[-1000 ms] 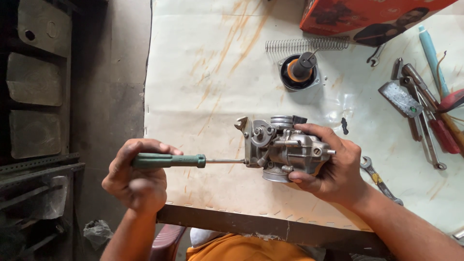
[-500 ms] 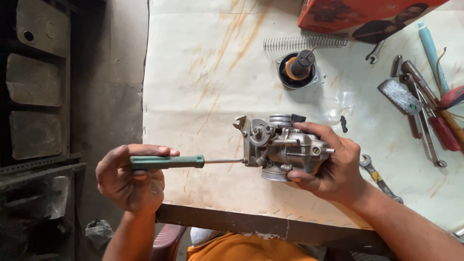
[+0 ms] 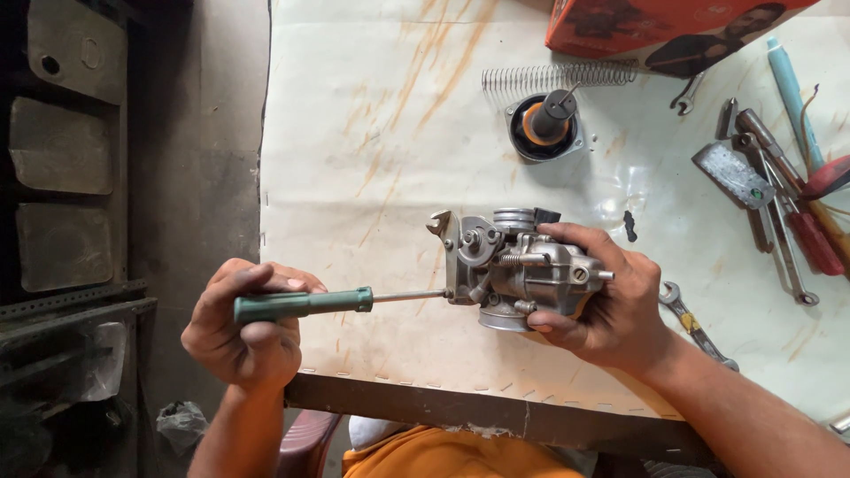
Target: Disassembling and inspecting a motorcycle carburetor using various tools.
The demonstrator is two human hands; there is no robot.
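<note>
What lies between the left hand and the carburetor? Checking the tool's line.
The head view shows the green-handled screwdriver, its shaft bridging the left hand and the carburetor.

The carburetor [image 3: 522,265] I grip is dull grey cast metal; my screwdriver [image 3: 336,303] has a matt green plastic handle and bare steel shaft. The desk [image 3: 372,159] wears stained, glossy cream sheeting.

We see coil spring [image 3: 560,75] beside orange box [image 3: 655,26], round black-orange cap [image 3: 544,128] just below. We note spanner [image 3: 695,326] near table edge, tool pile [image 3: 775,195] far right.
</note>
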